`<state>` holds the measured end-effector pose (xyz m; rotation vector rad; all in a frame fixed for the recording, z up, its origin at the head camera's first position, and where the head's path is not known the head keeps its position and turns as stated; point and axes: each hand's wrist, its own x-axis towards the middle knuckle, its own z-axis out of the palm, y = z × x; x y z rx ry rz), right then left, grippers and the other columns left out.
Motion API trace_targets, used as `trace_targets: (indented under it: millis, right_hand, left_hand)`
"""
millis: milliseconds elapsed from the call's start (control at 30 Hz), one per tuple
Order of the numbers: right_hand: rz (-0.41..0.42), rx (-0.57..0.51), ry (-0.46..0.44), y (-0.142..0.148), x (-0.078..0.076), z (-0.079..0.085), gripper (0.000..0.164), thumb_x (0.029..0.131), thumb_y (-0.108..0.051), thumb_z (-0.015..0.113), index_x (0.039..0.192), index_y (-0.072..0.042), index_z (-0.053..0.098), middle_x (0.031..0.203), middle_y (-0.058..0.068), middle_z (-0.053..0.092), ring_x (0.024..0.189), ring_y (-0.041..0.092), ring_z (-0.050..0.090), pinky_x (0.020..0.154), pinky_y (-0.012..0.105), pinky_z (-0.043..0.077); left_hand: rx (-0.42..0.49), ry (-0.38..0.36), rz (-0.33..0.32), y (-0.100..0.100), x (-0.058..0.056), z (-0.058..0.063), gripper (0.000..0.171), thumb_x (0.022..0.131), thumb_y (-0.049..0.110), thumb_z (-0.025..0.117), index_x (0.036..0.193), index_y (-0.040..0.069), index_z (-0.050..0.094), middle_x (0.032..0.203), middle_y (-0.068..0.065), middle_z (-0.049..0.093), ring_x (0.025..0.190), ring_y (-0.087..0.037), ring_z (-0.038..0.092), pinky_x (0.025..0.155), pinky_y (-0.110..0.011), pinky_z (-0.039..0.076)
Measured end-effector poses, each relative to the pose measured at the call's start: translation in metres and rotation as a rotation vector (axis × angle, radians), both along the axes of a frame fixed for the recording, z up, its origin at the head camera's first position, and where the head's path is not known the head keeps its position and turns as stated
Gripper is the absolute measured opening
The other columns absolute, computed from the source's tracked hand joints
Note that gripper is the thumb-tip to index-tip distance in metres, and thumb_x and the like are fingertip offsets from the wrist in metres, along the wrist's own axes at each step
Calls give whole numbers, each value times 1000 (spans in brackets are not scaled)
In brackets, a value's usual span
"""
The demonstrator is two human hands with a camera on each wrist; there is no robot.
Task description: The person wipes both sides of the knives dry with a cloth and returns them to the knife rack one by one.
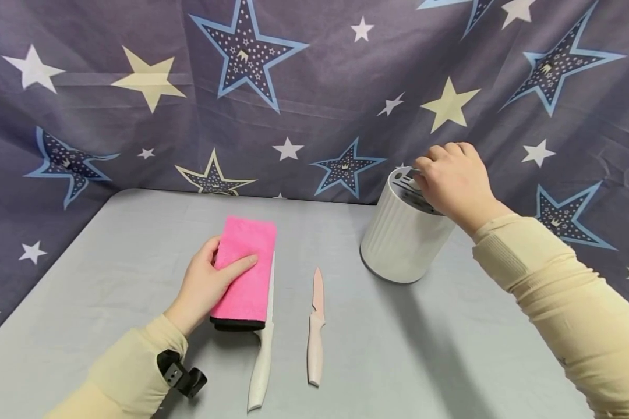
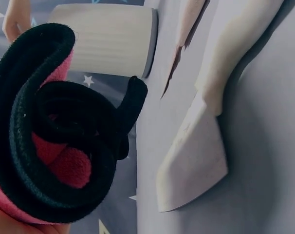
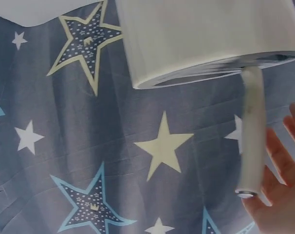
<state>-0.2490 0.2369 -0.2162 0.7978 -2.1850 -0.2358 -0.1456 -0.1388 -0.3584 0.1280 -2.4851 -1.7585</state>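
Note:
My left hand grips a rolled pink towel with black edging, its thumb across the front. The roll's black-edged end fills the left side of the left wrist view. Beside the towel lies a white-handled knife; from above, the towel covers part of its broad pale blade. Further right is a smaller pink knife. My right hand is over the white knife block. Its spread fingers lie against a white knife handle sticking out of the block.
A grey cloth covers the table. Behind it hangs a dark curtain printed with stars. The ribbed block stands near the back edge, right of the knives. A black strap device is on the left wrist.

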Motion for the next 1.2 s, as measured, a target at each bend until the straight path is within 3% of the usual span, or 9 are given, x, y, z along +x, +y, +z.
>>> trace_targets:
  millis: [200, 400, 833, 1200]
  right_hand:
    - [145, -31, 31, -10, 7, -3, 10, 80, 1, 68, 89, 0, 70, 77, 17, 64, 70, 39, 57, 71, 50, 45]
    - [248, -53, 38, -27, 19, -21, 7, 82, -2, 69, 89, 0, 70, 76, 15, 64, 67, 37, 56, 61, 47, 44]
    - [323, -74, -108, -62, 58, -85, 14, 81, -12, 76, 92, -5, 72, 83, 8, 68, 73, 28, 61, 63, 40, 50]
    - [269, -45, -322, -74, 88, -134, 19, 82, -27, 79, 91, -11, 73, 82, -1, 68, 73, 19, 62, 67, 33, 52]
  left_hand:
    - [-41, 37, -12, -1, -6, 12, 52, 87, 36, 75, 123, 8, 52, 102, -10, 60, 70, -13, 64, 65, -29, 55]
    - [-44, 41, -22, -1, -8, 19, 55, 86, 36, 76, 127, 8, 52, 104, -12, 60, 70, -15, 65, 64, -31, 56]
    - [-68, 50, -38, -3, -6, 12, 56, 86, 34, 76, 130, 9, 53, 104, -13, 62, 70, -13, 64, 65, -30, 55]
    - [-71, 6, -73, 3, -1, -4, 55, 86, 32, 76, 131, 10, 53, 107, -15, 63, 74, -16, 63, 66, -31, 54]
